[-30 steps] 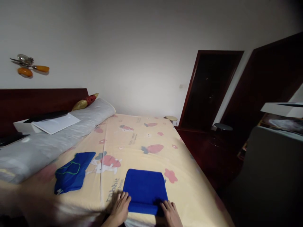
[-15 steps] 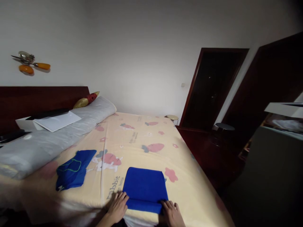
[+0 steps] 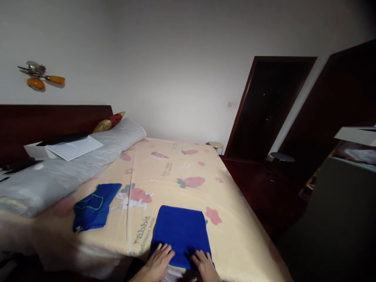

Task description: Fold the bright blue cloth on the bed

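Observation:
A blue cloth (image 3: 182,226), roughly square, lies spread on the bed near its front edge. On its near left part rests my left hand (image 3: 161,258), fingers stretched out over the fabric. My right hand (image 3: 203,263) lies on the near right part with its fingers extended and slightly bent. Neither hand grips the cloth visibly. Farther left on the bedsheet (image 3: 164,184) is a second blue cloth piece (image 3: 93,209) with a green trim line, folded unevenly.
A long grey pillow (image 3: 79,172) runs along the headboard (image 3: 55,117), with a white box (image 3: 75,149) and a red-and-gold cushion (image 3: 110,122) on it. Stools stand beyond the bed and on the right. A dark cabinet (image 3: 335,203) is at the right.
Both hands have moved inward from the cloth's near corners onto its surface. The raised fold along the near edge now appears flattened. The view has shifted slightly.

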Tool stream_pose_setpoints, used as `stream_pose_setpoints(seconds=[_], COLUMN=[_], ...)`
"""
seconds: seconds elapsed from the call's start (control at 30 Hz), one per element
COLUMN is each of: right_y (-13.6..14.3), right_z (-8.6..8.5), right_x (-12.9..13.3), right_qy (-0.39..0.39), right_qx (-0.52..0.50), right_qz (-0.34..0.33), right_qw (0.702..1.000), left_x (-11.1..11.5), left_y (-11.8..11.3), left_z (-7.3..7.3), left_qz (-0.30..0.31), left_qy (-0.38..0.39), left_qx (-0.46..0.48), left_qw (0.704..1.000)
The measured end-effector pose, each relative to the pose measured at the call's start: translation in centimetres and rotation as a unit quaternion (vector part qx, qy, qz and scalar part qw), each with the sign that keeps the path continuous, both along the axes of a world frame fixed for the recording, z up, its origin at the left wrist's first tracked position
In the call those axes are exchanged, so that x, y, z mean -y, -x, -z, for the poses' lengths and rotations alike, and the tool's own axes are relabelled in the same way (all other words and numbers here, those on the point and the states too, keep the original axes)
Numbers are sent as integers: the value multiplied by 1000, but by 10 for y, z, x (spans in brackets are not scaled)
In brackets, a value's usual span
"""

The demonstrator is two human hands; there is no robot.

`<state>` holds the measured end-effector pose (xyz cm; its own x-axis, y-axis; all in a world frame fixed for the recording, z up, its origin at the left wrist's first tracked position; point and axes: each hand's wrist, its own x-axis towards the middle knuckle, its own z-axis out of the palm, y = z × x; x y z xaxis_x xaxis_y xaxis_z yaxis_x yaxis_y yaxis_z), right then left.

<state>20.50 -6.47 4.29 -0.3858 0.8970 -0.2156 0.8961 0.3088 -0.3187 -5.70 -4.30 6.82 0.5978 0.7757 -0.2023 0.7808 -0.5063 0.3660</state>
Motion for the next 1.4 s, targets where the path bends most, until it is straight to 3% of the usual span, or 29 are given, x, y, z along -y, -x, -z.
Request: stream_pose_setpoints(seconds=[0.2,0.43,0.6,0.8,0.9,1.07,1.2,1.3,1.4], right_y=[-15,-25,-15,3,2,-12,-12,-4,6], right_z=[-3,-7,-5,-3,3,9,7,12,25], right_x=[-2,-4,-5,-2,-2,-6,-6,-5,-9], right_qy=[5,-56,-36,-4,-1,-23,-28,-42,-74], right_qx=[19,92,52,-53,-31,24,49,30,-12], right_qz=[49,137,94,-59,-49,52,103,70,-30], right_qw=[999,985,994,997,998,998,993,996,997], left_x=[-6,-20,-17,-5,-5,-11,-10,-7,-9], left_y=[15,41,30,1,3,24,29,19,0], left_z=[0,-6,-10,-12,-7,-6,-3,6,18], left_qz=[-63,-143,-104,49,54,-27,-51,-16,74], left_qy=[6,-25,-20,16,49,35,14,-5,-1], left_qx=[-21,-52,-46,15,6,-32,-47,-20,21], left_qw=[998,988,993,999,997,998,998,1000,997])
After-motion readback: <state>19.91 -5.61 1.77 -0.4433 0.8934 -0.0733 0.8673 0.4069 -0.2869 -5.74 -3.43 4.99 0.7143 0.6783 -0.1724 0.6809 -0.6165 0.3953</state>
